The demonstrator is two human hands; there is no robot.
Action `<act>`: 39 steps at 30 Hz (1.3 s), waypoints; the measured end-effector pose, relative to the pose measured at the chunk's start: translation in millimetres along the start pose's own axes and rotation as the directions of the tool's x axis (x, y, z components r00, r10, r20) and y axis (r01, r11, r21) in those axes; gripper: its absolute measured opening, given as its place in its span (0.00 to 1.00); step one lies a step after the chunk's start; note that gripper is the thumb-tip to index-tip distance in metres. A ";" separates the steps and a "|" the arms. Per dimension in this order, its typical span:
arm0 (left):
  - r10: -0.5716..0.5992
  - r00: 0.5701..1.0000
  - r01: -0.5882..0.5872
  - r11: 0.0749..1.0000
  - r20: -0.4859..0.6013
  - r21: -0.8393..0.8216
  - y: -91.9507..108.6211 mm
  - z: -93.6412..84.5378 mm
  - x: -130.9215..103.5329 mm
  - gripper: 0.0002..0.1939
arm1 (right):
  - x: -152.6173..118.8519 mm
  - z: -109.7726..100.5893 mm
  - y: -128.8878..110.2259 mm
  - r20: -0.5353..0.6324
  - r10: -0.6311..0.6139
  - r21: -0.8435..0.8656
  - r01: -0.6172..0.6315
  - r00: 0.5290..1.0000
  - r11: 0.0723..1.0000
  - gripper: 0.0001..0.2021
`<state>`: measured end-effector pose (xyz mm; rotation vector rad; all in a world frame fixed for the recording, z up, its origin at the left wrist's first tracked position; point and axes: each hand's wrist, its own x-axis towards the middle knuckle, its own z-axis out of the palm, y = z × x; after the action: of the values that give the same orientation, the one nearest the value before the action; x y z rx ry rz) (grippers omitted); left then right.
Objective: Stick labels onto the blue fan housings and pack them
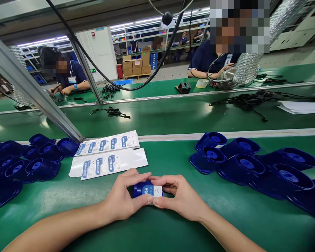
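Note:
Between my hands, low over the green bench, is a blue plastic housing (138, 190) with a blue-and-white label (155, 190) on the side facing me. My left hand (127, 194) grips its left end, thumb on the label and fingers over the top. My right hand (180, 196) closes on the other end, its thumb at the label's lower edge. Both thumbs nearly meet there. Much of the housing is hidden behind my fingers. Just beyond my left hand lie label sheets (128, 159), printed with several blue labels and partly bare white.
Blue housings stand in groups at left (43, 169) and right (248, 164). A metal post (55, 117) slants down behind the sheets. Black cables (112, 112) lie on the belt beyond. Two co-workers sit across the line, one near a silver duct (249, 68).

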<state>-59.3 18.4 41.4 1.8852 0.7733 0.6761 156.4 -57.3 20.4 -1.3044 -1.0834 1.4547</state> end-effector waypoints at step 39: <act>0.133 0.991 -0.135 0.980 -0.023 -0.143 -32.3 20.5 -17.9 0.27 | -5.5 28.3 -2.3 0.035 -0.357 -0.546 0.317 0.933 0.775 0.30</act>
<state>-63.2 4.6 1.7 1.8135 0.5927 0.8080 128.7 -63.5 25.9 -1.4294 -1.6682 0.8424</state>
